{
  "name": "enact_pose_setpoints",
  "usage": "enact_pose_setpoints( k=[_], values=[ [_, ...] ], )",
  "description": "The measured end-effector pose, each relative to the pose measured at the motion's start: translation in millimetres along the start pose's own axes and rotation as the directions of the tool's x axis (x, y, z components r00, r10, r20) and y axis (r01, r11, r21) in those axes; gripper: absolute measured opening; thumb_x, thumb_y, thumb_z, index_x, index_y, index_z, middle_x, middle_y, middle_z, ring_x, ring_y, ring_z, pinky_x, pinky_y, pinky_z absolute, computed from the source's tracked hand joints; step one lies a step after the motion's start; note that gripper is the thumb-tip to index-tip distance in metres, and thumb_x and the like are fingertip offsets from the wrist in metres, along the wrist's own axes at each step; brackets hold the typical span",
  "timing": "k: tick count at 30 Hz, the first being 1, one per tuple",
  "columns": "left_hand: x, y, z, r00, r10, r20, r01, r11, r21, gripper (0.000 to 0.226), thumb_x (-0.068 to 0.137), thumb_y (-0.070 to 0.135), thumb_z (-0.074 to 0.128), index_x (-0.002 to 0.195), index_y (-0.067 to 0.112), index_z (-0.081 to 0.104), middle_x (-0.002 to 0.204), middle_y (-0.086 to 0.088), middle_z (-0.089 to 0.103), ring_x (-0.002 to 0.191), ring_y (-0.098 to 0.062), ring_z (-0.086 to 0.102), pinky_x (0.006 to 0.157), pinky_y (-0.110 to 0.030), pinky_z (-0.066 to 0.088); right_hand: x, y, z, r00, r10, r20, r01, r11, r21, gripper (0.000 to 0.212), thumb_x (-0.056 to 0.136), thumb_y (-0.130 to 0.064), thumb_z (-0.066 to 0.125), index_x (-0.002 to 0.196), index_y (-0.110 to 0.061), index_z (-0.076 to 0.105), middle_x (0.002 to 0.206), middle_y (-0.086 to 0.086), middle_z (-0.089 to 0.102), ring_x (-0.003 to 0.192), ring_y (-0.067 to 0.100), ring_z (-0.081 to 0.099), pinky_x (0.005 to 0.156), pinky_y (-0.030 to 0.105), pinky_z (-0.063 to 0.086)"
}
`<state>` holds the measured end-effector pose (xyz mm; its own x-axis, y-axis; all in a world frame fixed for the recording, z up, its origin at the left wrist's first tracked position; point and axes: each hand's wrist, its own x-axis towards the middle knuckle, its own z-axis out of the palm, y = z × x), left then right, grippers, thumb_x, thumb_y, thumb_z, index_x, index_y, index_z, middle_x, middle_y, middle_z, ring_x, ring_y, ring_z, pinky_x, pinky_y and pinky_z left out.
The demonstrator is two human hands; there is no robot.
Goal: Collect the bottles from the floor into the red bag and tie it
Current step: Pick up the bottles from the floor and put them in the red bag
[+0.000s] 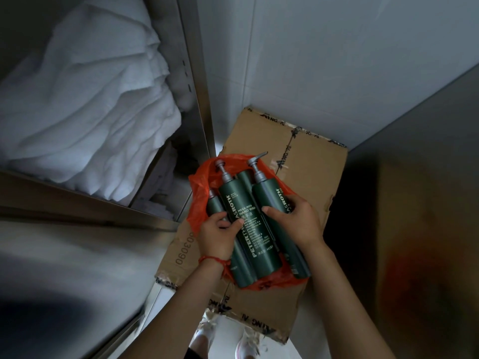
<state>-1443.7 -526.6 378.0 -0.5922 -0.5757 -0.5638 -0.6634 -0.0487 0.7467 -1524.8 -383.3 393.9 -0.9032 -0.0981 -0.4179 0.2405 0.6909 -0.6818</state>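
Several dark green pump bottles [248, 224] lie side by side in the open red bag [198, 193], which rests on a cardboard box [305, 161]. My left hand [217, 235] holds the left side of the bundle, its fingers curled round a bottle and the bag's edge. My right hand [295, 221] grips the rightmost bottle [272, 200] from the right. Two grey pump heads [255, 161] stick out past the bag's far rim. The bag's mouth is open and untied.
A metal shelf [197, 81] on the left holds a pile of white towels [85, 99]. White walls close off the corner behind the box. A brown cabinet side [427, 216] stands at the right. My shoes [207, 332] show on the floor below the box.
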Motion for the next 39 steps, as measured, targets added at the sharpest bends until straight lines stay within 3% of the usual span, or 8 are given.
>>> enact_pose_setpoints(
  k=[4,10,15,19,25,30,35,39],
  values=[
    [1.9,0.7,6.4,0.998,0.052,-0.035,-0.051,0.998,0.046,0.037,0.074,0.017,0.073,0.107,0.002,0.063,0.08,-0.016,0.07,0.076,-0.035,0.067,0.076,-0.048,0.054,-4.0,1.1,-5.3,1.0,-0.013,-0.02,0.014,0.999,0.043,0.054,0.064,-0.044,0.076,0.111,-0.023,0.061,0.087,-0.012,0.061,0.074,0.004,0.059,0.059,0.016,0.042],
    [2.4,1.1,5.9,1.0,-0.008,-0.008,0.008,0.996,-0.09,0.032,0.075,0.013,0.072,0.104,0.002,0.064,0.078,-0.011,0.064,0.072,-0.026,0.064,0.077,-0.047,0.055,-9.2,4.0,-11.4,0.999,0.018,0.035,-0.023,0.99,0.14,0.052,0.063,-0.042,0.078,0.108,-0.022,0.064,0.095,-0.007,0.068,0.082,0.01,0.065,0.073,0.03,0.054],
    [-3.1,-5.9,-5.4,1.0,-0.027,0.014,0.03,0.962,-0.273,0.018,0.082,0.008,0.064,0.098,0.001,0.064,0.075,-0.006,0.064,0.067,-0.015,0.061,0.056,-0.017,0.055,-12.0,-9.2,-8.4,0.993,0.003,0.121,-0.02,0.99,0.141,0.045,0.059,-0.049,0.077,0.098,-0.028,0.067,0.079,-0.021,0.066,0.065,-0.004,0.065,0.055,0.012,0.048],
    [-7.0,-1.7,-18.4,0.999,-0.035,0.024,0.042,0.915,-0.402,0.009,0.084,0.008,0.06,0.091,0.007,0.065,0.077,-0.005,0.066,0.068,-0.015,0.065,0.055,-0.014,0.054,-15.1,-21.6,8.2,0.98,-0.017,0.197,-0.007,0.992,0.123,0.05,0.06,-0.051,0.076,0.101,-0.025,0.066,0.085,-0.01,0.071,0.064,0.0,0.067,0.05,0.011,0.047],
    [-10.2,3.4,-34.0,0.996,-0.045,0.082,0.079,0.873,-0.482,0.01,0.084,0.007,0.06,0.082,0.016,0.065,0.078,-0.006,0.067,0.061,-0.007,0.065,0.054,-0.014,0.054,-18.0,-21.9,26.7,0.993,-0.022,0.114,0.011,0.995,0.1,0.06,0.066,-0.044,0.076,0.114,-0.011,0.062,0.104,0.003,0.069,0.073,0.001,0.06,0.049,0.002,0.04],
    [-12.0,4.2,-35.8,0.993,-0.05,0.107,0.095,0.877,-0.471,0.011,0.084,0.009,0.059,0.081,0.017,0.065,0.079,-0.007,0.067,0.07,-0.016,0.064,0.053,-0.015,0.053,-18.4,-22.5,29.6,0.996,-0.04,0.083,0.029,0.991,0.128,0.065,0.069,-0.047,0.072,0.121,-0.01,0.057,0.115,0.008,0.065,0.097,0.019,0.064,0.082,0.034,0.054],
    [-15.2,5.6,-37.9,0.993,-0.052,0.107,0.097,0.877,-0.471,0.011,0.084,0.006,0.06,0.081,0.015,0.066,0.078,-0.007,0.067,0.069,-0.014,0.064,0.055,-0.016,0.054,-20.3,-21.6,33.3,0.998,-0.07,0.001,0.07,0.99,0.124,0.063,0.073,-0.049,0.068,0.124,-0.015,0.054,0.115,0.004,0.065,0.093,0.012,0.061,0.069,0.016,0.046],
    [-18.5,7.5,-43.9,0.994,-0.012,0.105,0.059,0.889,-0.455,0.011,0.084,0.005,0.059,0.08,0.014,0.065,0.078,-0.008,0.066,0.07,-0.015,0.064,0.057,-0.016,0.055,-25.5,-16.7,34.6,0.997,-0.076,-0.015,0.077,0.992,0.101,0.07,0.07,-0.052,0.067,0.128,-0.018,0.049,0.119,0.005,0.061,0.1,0.017,0.06,0.082,0.033,0.053]
  ],
)
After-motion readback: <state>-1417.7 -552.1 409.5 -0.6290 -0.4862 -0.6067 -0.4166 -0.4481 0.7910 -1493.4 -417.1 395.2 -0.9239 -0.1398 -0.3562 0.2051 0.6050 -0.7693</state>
